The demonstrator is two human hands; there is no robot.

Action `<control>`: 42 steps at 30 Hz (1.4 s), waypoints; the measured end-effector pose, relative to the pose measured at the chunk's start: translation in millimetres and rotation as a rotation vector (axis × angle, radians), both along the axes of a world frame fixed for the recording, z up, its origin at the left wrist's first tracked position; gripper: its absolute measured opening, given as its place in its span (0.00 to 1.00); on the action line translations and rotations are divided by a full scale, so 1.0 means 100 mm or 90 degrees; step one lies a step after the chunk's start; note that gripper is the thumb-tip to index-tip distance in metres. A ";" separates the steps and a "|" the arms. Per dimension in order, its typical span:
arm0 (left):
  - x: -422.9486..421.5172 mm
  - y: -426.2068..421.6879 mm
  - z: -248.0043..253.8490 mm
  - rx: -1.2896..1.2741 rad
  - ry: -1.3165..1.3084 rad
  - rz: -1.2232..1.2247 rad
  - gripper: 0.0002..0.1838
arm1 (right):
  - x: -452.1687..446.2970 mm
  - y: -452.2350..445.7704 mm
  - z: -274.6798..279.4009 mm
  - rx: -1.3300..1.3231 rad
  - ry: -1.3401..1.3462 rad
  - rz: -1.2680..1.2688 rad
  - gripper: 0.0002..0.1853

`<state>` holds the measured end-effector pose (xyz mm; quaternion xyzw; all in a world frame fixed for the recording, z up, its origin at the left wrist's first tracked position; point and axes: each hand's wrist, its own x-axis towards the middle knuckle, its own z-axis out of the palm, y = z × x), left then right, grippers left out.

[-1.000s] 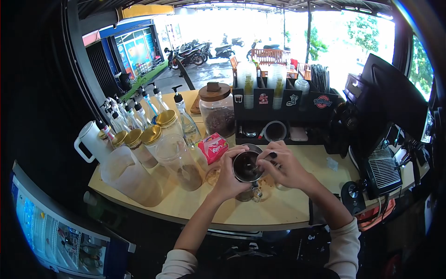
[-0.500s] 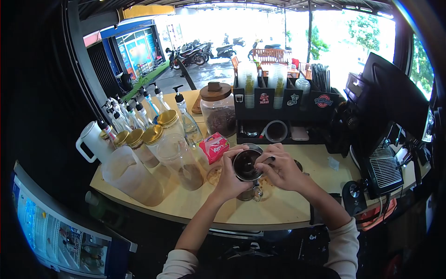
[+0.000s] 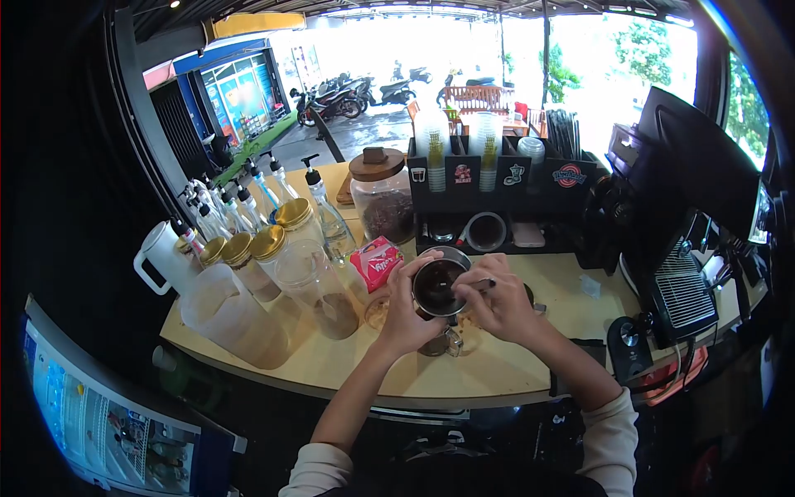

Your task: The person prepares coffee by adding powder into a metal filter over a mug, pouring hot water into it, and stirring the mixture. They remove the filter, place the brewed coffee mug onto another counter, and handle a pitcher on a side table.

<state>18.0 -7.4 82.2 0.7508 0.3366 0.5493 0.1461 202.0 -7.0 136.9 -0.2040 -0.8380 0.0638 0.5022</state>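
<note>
My left hand point(image 3: 403, 313) is wrapped round the side of a round metal cup point(image 3: 416, 301), tilted so that its opening faces me. Dark liquid point(image 3: 436, 290) shows inside, with a small bright glint. Over the cup's right rim, my right hand point(image 3: 499, 305) pinches a thin-handled utensil point(image 3: 490, 283); its lower end is hidden, so I cannot tell its exact kind. Beneath the cup, a small glass mug point(image 3: 453, 343) with a handle is partly covered. A pink packet point(image 3: 378, 263) lies just beyond my left hand.
Plastic pitchers point(image 3: 228, 319), a clear container with brown powder point(image 3: 335, 315), gold-lidded jars point(image 3: 269, 242) and pump bottles point(image 3: 331, 219) crowd the left. A black cup organizer point(image 3: 505, 180) and a jar of dark beans point(image 3: 387, 211) stand behind. A coffee machine point(image 3: 683, 290) is at right.
The view has shifted slightly. My right hand has moved a little with the utensil at the cup's rim, while my left hand keeps its hold on the cup.
</note>
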 end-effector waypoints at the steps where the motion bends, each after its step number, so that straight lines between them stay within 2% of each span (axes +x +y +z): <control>1: 0.01 0.00 0.00 0.000 0.000 -0.001 0.45 | 0.01 -0.01 0.00 0.001 0.016 -0.020 0.02; 7: 0.04 0.00 -0.02 0.019 -0.038 0.014 0.44 | 0.02 -0.05 -0.01 -0.008 0.003 -0.010 0.03; 11: 0.04 -0.04 0.03 0.065 0.027 0.051 0.44 | 0.01 -0.04 0.01 -0.050 0.070 0.004 0.03; 13: 0.04 -0.05 0.04 0.071 0.034 0.055 0.44 | 0.02 -0.10 0.02 -0.078 0.000 0.023 0.03; 17: -0.03 -0.09 0.07 0.060 0.053 0.048 0.44 | 0.08 -0.03 0.07 -0.028 0.007 -0.025 0.03; 19: -0.02 -0.09 0.08 0.048 0.046 0.044 0.44 | 0.07 -0.06 0.12 -0.074 -0.022 0.030 0.03; 26: -0.03 -0.11 0.09 0.030 0.017 0.076 0.44 | 0.07 -0.05 0.13 -0.081 -0.021 0.040 0.03; 30: 0.05 -0.09 0.03 0.080 -0.046 0.143 0.44 | 0.00 -0.05 0.05 0.005 -0.028 0.047 0.03; 32: 0.07 -0.10 0.03 0.081 -0.041 0.174 0.44 | 0.00 -0.05 0.08 0.036 -0.012 0.000 0.04; 42: 0.12 -0.12 0.02 0.075 -0.073 0.206 0.46 | -0.09 -0.07 0.00 0.023 0.039 -0.008 0.04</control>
